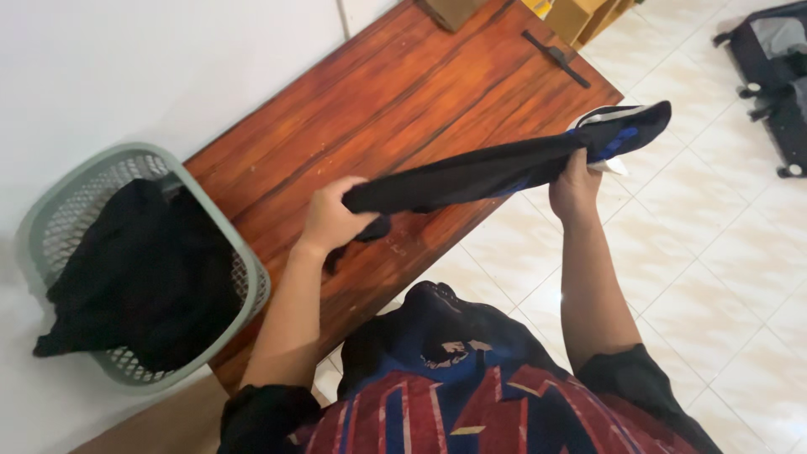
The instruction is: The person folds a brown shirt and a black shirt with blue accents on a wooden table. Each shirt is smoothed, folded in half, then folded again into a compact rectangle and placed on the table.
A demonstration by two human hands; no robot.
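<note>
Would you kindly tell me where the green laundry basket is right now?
The green laundry basket sits at the far left of the head view, against the wooden table's left end, with dark clothes inside.

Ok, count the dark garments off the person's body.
2. One black garment is stretched between the left hand and right hand above the table; another fills the basket, possibly hiding more.

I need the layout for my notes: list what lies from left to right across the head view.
Green laundry basket with dark clothes → left hand → stretched black garment over the wooden table → right hand → tiled floor → dark wheeled case.
</note>
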